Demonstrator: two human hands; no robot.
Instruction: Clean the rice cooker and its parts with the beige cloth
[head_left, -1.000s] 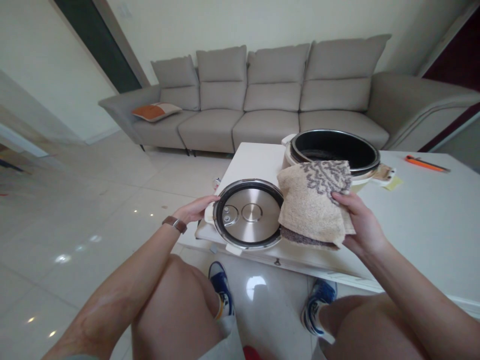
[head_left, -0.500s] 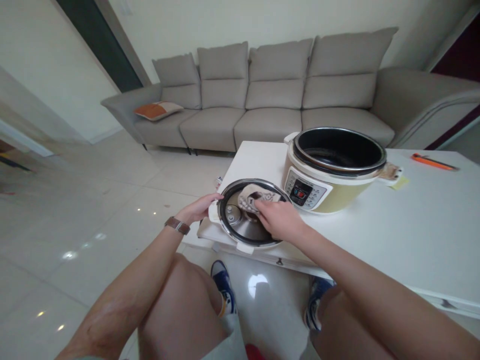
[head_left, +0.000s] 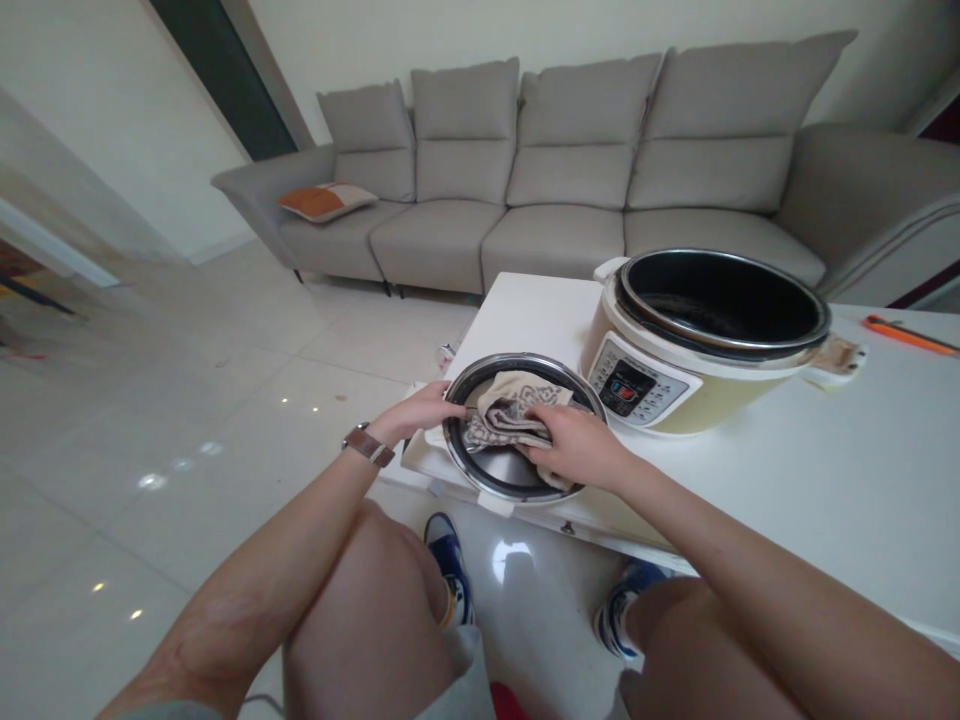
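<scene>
An upturned pressure-cooker lid (head_left: 495,470) with a shiny steel inner plate lies at the near left corner of the white table (head_left: 825,480). My left hand (head_left: 420,412) grips the lid's left rim, a brown watch on its wrist. My right hand (head_left: 574,445) presses a bunched beige towel (head_left: 510,412) with a grey pattern onto the steel plate. Right behind the lid stands the cream cooker body (head_left: 690,365) with its dark pot open and a control panel facing me.
An orange-handled tool (head_left: 907,335) lies at the table's far right. A grey sofa (head_left: 570,190) with an orange cushion (head_left: 324,201) stands behind. My knees and blue shoes (head_left: 448,565) are under the table edge on the glossy tile floor.
A second ago my right hand held the towel spread out above the lid. It has since come down and bunched the towel on the steel plate, sliding it leftwards. My left hand stayed on the rim.
</scene>
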